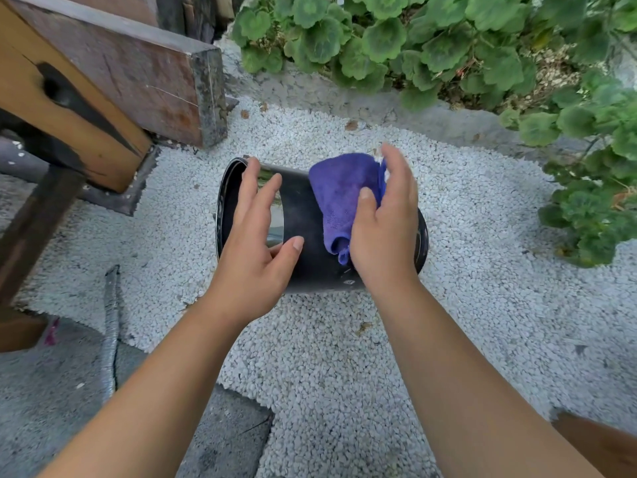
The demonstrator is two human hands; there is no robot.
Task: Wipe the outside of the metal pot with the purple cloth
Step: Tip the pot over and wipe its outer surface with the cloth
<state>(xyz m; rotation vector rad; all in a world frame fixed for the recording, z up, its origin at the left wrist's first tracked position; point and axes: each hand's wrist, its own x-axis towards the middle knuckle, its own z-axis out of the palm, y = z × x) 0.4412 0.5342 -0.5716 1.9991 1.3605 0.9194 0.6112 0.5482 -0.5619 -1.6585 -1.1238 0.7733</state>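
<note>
The metal pot (303, 232) lies on its side on white gravel, dark and shiny, its open mouth facing left. My left hand (255, 243) rests on the pot's side near the rim, fingers spread, steadying it. The purple cloth (344, 198) is draped over the top of the pot toward its base end. My right hand (386, 222) presses on the cloth, thumb on top of it and fingers curled over its far edge.
A wooden bench or beam (113, 81) stands at the upper left. Green leafy plants (448, 43) fill the top and right edge. A grey corrugated hose (110, 332) lies on concrete at the lower left. White gravel (337, 357) surrounds the pot.
</note>
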